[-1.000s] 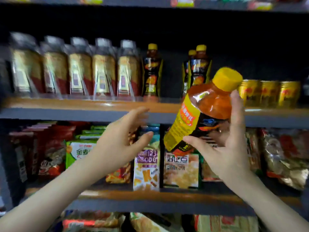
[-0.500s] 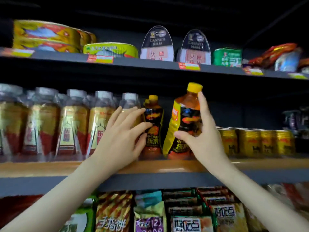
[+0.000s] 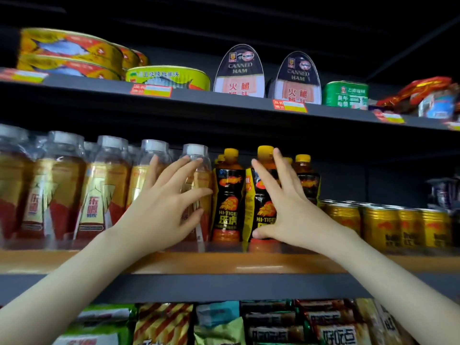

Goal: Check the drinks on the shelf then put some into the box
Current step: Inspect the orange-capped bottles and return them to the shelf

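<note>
Hi-Tiger bottle point(image 3: 264, 212), yellow-capped, stands upright at the centre of the frame on the middle shelf point(image 3: 224, 262), touching its twin point(image 3: 227, 195) on the left. The right hand point(image 3: 291, 210) lies spread against it, fingers straight up past the neck and thumb low by the base, with nothing curled round it. The left hand point(image 3: 161, 210) hovers wide open before the clear-capped bottles point(image 3: 99, 190), holding nothing. Full of liquid, the bottle is probably fairly heavy. Its plastic looks stiff, but the glossy sleeve may slip. It is best gripped round the narrowed middle, not the cap.
</note>
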Action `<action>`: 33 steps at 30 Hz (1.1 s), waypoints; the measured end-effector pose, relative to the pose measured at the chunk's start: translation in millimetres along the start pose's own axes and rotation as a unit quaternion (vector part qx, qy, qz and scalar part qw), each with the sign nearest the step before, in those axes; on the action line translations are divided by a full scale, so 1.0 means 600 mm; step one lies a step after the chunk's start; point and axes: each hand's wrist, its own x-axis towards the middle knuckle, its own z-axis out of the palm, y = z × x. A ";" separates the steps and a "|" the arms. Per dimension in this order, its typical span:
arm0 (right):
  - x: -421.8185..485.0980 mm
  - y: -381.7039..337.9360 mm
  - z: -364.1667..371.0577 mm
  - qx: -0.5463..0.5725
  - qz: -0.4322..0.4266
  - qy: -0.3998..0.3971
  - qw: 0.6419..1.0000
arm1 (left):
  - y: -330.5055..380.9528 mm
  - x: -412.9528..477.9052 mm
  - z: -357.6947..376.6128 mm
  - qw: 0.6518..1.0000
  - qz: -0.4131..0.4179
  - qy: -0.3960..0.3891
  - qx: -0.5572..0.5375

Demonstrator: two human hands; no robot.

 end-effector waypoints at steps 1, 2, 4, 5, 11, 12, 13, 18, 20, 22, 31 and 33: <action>0.002 -0.004 -0.001 -0.017 -0.008 -0.006 1.000 | -0.006 0.001 -0.001 1.000 0.008 -0.006 0.010; 0.003 -0.008 -0.001 -0.027 -0.008 -0.009 1.000 | -0.010 0.003 -0.001 1.000 0.014 -0.012 0.020; 0.010 -0.012 0.005 -0.031 -0.001 0.000 1.000 | -0.013 0.006 0.001 0.999 0.021 -0.024 0.038; 0.014 -0.013 0.008 -0.032 0.002 0.006 0.999 | -0.012 0.007 0.002 0.998 0.022 -0.029 0.045; 0.047 -0.003 0.030 -0.084 0.032 0.007 0.996 | -0.011 0.010 0.000 0.998 0.026 -0.023 0.057; 0.053 0.001 0.035 -0.088 0.040 0.004 0.995 | -0.011 0.010 0.001 0.998 0.026 -0.021 0.057; 0.060 0.005 0.040 -0.090 0.046 -0.001 0.995 | -0.011 0.009 0.001 0.998 0.026 -0.020 0.058; 0.095 0.016 0.063 -0.120 0.054 -0.037 0.991 | -0.013 0.008 0.007 0.998 0.023 -0.011 0.054; 0.111 0.017 0.068 -0.126 0.066 -0.057 0.988 | -0.012 0.008 0.010 0.998 0.021 -0.007 0.052; 0.126 0.015 0.072 -0.136 0.080 -0.075 0.985 | -0.012 0.008 0.012 0.999 0.020 -0.002 0.049; 0.170 0.026 0.101 -0.172 0.111 -0.106 0.973 | -0.012 0.006 0.014 0.999 0.020 0.001 0.051; 0.175 0.026 0.107 -0.170 0.121 -0.096 0.973 | -0.013 0.004 0.015 0.998 0.021 0.001 0.051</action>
